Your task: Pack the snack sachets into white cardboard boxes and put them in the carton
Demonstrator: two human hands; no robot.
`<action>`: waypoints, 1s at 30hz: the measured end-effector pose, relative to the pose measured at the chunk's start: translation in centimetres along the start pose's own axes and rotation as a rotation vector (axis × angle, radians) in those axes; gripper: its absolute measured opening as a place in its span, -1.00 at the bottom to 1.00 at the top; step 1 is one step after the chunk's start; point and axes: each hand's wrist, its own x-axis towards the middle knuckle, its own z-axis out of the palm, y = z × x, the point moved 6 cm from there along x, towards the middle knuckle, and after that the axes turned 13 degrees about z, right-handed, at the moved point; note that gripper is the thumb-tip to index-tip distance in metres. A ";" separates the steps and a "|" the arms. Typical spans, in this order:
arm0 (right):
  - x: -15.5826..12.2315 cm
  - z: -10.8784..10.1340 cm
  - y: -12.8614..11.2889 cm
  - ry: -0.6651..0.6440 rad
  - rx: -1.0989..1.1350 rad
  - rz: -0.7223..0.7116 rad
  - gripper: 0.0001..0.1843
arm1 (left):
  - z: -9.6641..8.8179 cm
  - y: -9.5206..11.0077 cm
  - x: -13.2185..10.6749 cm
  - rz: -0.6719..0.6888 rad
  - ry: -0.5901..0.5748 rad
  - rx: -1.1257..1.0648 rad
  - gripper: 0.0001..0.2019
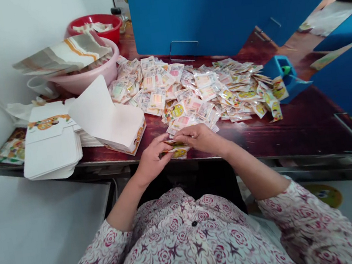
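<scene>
My left hand and my right hand meet at the near edge of a dark red table. Both are closed on a small stack of printed packets with yellow and orange pictures. Just beyond my fingers spreads a wide heap of the same small clear packets. To the left of my left hand stands an open white carton with its flap raised.
A pile of flat white carton blanks lies at the left. Behind it sit a pink basin with folded paper on top and a red bowl. Blue partition boards stand at the back, a blue holder at the right.
</scene>
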 end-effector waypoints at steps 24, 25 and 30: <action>1.7 -0.9 -1.4 0.044 -0.207 0.047 -0.76 | 0.2 0.5 -0.1 0.011 0.010 0.090 -0.84; 1.4 0.1 -1.6 -0.012 -0.244 0.040 -0.75 | 0.1 0.6 -0.3 0.023 0.030 0.124 -0.83; 0.9 1.2 -1.6 -0.157 -0.229 0.017 -0.48 | -0.3 0.1 -0.2 0.018 0.003 0.165 -0.88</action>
